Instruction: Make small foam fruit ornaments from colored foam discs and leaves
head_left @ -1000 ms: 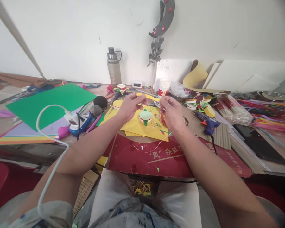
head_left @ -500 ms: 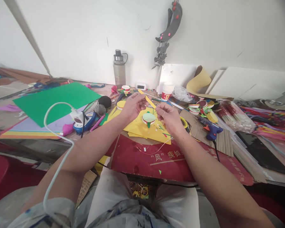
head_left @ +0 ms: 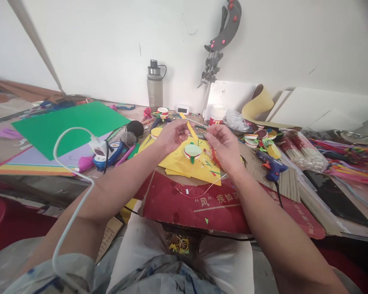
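My left hand point(head_left: 171, 136) is closed, pinching a narrow yellow paper strip point(head_left: 190, 128) that slants up between my hands. My right hand point(head_left: 223, 148) is curled shut around what look like scissors point(head_left: 214, 157) with a red handle, their blades pointing left at the strip. Just below both hands a small round paper piece point(head_left: 192, 151) with a green top and a red-and-white rim rests on a pile of yellow sheets point(head_left: 184, 167). These lie on a red cardboard panel point(head_left: 202, 202) at the table's front edge.
A blue glue gun point(head_left: 272, 168) and several small craft discs point(head_left: 259, 136) lie to the right. A black phone point(head_left: 335, 185) sits further right. Left are a green sheet point(head_left: 70, 124), a white charger cable point(head_left: 75, 192) and a blue tool point(head_left: 108, 153). A metal bottle point(head_left: 155, 83) and paper cups point(head_left: 216, 114) stand by the wall.
Both hands stayed over the yellow sheets. The strip tilted upward in my left hand, and my right hand shifted slightly right, turning the scissors toward it. The view rose a little.
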Motion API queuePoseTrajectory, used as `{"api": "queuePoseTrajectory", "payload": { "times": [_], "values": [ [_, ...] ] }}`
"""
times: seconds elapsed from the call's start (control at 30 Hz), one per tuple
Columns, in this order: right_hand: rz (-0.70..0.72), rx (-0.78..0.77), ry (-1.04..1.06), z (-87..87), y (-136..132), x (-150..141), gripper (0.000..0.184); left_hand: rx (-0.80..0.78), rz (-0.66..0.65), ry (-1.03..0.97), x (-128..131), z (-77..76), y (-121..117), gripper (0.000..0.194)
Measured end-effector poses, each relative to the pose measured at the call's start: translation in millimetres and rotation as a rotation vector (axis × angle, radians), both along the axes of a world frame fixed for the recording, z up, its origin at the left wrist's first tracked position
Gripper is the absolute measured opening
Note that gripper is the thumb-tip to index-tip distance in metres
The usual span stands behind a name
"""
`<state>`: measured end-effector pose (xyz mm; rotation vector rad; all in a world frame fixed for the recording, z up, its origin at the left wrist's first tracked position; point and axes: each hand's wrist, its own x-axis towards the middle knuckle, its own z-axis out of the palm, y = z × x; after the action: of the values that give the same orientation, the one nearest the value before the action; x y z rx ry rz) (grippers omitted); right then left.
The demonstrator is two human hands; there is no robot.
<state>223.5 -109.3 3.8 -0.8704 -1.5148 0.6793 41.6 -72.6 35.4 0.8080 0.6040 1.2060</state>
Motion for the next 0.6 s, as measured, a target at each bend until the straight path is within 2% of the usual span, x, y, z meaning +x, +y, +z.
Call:
{"api": "queuePoseTrajectory", "payload": {
  "times": [0.13,0.27,0.43,0.6],
  "values": [
    [-0.143,0.283,-0.269,-1.8,1,4,0.025,-0.032,-0.054,0.055,1,-3.8,3,0.017],
    [-0.116,0.456,-0.462,-5.1,0,4,0.031,-0.039,-0.078,0.150,5,-7.7,1,0.020],
    [-0.074,0.553,-0.469,-6.0,2,4,0.016,-0.003,-0.096,0.206,7,-11.2,-1,0.020],
    [-0.072,0.550,-0.417,-6.1,2,2,0.008,0.070,-0.094,0.204,6,-13.8,-1,0.019]
  ]
}}
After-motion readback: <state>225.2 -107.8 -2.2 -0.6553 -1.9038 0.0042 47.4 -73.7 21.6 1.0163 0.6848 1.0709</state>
